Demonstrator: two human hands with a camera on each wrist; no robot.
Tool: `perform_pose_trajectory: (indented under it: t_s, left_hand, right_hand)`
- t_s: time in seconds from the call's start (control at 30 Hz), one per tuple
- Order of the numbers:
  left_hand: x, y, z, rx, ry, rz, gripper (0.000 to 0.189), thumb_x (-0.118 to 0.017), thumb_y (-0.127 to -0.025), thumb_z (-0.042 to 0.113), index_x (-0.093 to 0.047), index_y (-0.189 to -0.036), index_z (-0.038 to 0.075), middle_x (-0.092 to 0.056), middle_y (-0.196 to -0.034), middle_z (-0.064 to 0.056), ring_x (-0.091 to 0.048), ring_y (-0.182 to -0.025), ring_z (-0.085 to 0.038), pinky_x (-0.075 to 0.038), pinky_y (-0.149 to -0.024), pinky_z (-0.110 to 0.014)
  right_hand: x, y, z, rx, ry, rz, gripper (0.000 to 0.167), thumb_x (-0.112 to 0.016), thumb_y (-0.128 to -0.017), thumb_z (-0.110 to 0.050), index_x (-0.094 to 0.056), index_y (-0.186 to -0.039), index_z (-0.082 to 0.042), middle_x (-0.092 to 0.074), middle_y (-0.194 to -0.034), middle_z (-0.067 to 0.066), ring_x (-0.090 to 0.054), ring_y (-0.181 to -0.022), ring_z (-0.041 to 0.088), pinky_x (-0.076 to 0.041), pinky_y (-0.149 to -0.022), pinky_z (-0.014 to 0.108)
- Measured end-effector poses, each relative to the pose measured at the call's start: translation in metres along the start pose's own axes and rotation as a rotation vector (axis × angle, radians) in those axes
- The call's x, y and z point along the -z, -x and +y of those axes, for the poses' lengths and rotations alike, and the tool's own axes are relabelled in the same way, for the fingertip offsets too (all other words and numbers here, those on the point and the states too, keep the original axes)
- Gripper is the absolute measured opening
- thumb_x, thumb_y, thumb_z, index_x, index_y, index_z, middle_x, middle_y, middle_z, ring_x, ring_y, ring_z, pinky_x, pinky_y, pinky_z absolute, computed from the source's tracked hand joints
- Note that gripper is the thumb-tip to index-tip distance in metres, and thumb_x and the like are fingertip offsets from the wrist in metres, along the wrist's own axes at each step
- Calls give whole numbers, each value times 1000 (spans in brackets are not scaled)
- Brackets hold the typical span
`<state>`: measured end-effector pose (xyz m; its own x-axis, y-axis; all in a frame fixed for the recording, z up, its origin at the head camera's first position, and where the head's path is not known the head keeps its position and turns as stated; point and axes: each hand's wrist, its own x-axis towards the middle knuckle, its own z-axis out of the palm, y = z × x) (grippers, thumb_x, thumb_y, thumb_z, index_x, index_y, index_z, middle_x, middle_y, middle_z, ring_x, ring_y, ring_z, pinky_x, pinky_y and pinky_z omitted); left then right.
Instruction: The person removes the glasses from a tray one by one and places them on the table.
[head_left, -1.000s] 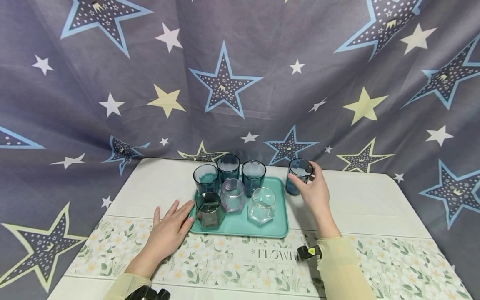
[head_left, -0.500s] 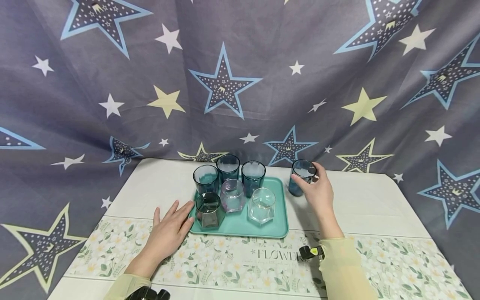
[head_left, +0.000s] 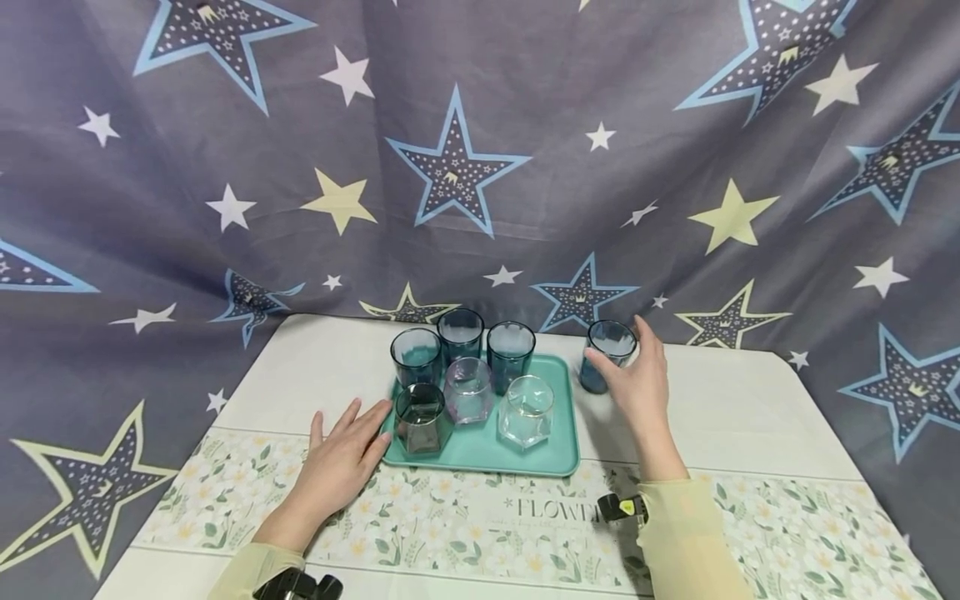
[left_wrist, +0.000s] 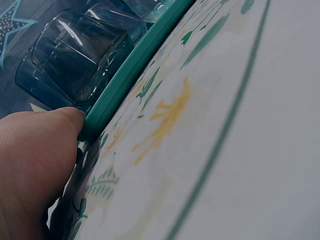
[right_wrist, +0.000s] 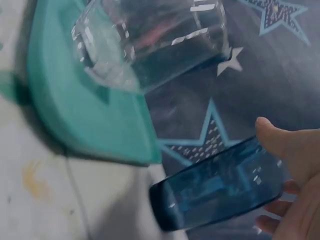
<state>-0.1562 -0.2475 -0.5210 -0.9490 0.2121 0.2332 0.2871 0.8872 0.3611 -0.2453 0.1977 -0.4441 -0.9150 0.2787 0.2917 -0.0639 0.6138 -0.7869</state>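
Note:
A blue glass tumbler (head_left: 606,354) stands upright on the table, right of the teal tray (head_left: 555,454). My right hand (head_left: 641,387) is around it, thumb at its near side and the other fingers straightened past its right rim. In the right wrist view the thumb and fingers lie spread on either side of the tumbler (right_wrist: 220,185). My left hand (head_left: 337,458) rests flat with fingertips at the tray's left edge; its thumb (left_wrist: 70,120) touches the rim. On the tray are a smoky dark glass (head_left: 422,425), a pale purple glass (head_left: 468,396) and a clear faceted glass (head_left: 527,417).
Blue tumblers stand along the tray's back at left (head_left: 416,358), centre (head_left: 460,333) and right (head_left: 512,354). A flowered runner (head_left: 450,533) crosses the white tabletop (head_left: 735,408). Behind hangs a grey star-patterned cloth (head_left: 562,208).
The right hand carried the blue tumbler slightly right, and the tumbler then stays in place. The right fingers have straightened away from its rim. The left hand keeps its place at the tray.

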Motion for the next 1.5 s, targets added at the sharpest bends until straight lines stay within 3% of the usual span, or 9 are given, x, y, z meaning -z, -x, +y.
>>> perform_pose_trajectory:
  t_s: [0.23,0.43,0.7,0.9,1.1,1.5]
  left_hand:
    - [-2,-2,-2,-1,-9,-10,56,-54,-118,40,-49,-169,17,-52,-168,-5,-35,-161,-42,-2,-124,-82]
    - [-3,-3,-3,21,-13,-42,57,-52,-119,42,-47,-170,18,-50,-170,-3,-33,-163,-40,1,-125,-80]
    - [-4,-4,-3,29,-17,-44,57,-54,-118,41,-47,-170,19,-50,-170,-3,-32,-163,-40,1,-125,-80]
    - [-5,-3,-4,22,-17,-35,57,-54,-118,41,-48,-170,19,-51,-169,-3,-33,-163,-40,0,-125,-80]
    - [-3,-2,-2,17,-13,-21,56,-53,-118,41,-49,-170,18,-52,-168,-3,-35,-162,-41,-1,-124,-81]
    - [-1,-1,-1,19,-12,-16,56,-51,-119,42,-48,-170,20,-52,-168,-2,-35,-162,-40,-1,-125,-81]
  right_hand:
    - [-1,9,-35,114,-20,80,96,-95,-92,-31,-44,-169,-6,-45,-166,25,-40,-154,47,-35,-123,64]
    - [-15,16,-59,191,-68,-11,96,-96,-91,-29,-44,-169,-8,-45,-168,22,-40,-156,43,-35,-125,63]
    - [-36,26,-77,146,-119,-250,99,-91,-96,-40,-35,-175,-22,-31,-178,14,-35,-160,43,-37,-123,69]
    - [-47,30,-82,124,-93,-359,102,-88,-96,-46,-29,-177,-28,-32,-177,12,-40,-157,42,-41,-119,69]
    - [-55,30,-81,109,-35,-420,104,-89,-96,-47,-27,-178,-26,-35,-175,12,-46,-154,40,-47,-114,68]
    - [-63,27,-83,72,26,-426,103,-89,-96,-46,-28,-177,-26,-32,-177,17,-48,-151,47,-47,-111,71]
